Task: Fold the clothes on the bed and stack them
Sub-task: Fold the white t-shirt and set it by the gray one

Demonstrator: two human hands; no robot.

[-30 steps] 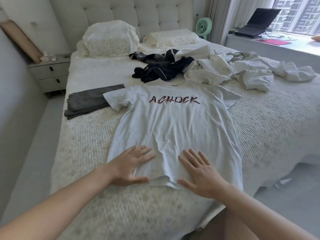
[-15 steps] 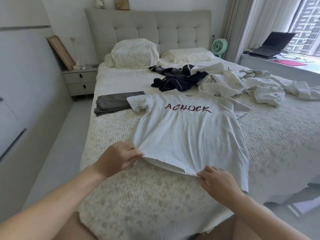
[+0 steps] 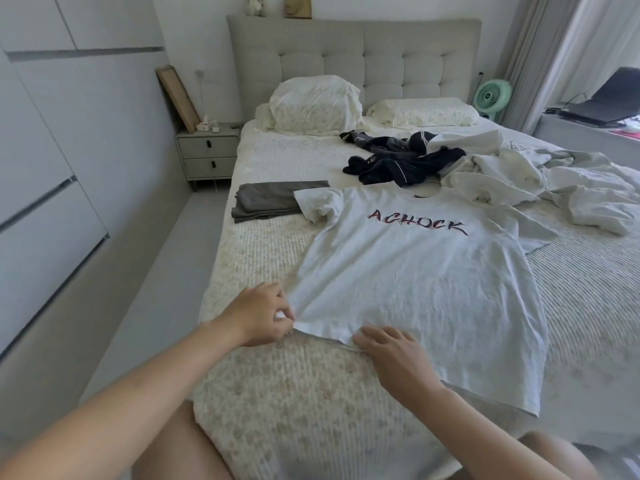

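Both hands work at the near hem of a white T-shirt (image 3: 415, 282). Left hand (image 3: 261, 315): fingers curled, pinching the shirt's lower left corner, with a small bunch of cloth showing between the fingers. Right hand (image 3: 391, 355): laid on the hem further right, fingers bent over the edge; it appears to grip the hem, though the fingertips are hidden under the cloth. Between the two hands the hem is raised slightly off the bed (image 3: 277, 393).

T-shirt position: spread face up across the middle of the bed, collar toward the headboard (image 3: 353, 53), red lettering across the chest. Its left sleeve is crumpled; its right sleeve lies flat.

Folded grey garment (image 3: 273, 200): on the bed, just beside the crumpled sleeve, on the left edge of the mattress. Dark navy clothing (image 3: 398, 162): in a loose heap beyond the collar. White clothes (image 3: 554, 181): in a rumpled pile to the right of the navy heap, touching it.

Two pillows (image 3: 315, 105) rest against the headboard. Nightstand (image 3: 207, 154): left of the bed. Green fan (image 3: 491, 97) and laptop (image 3: 606, 105): at the right.
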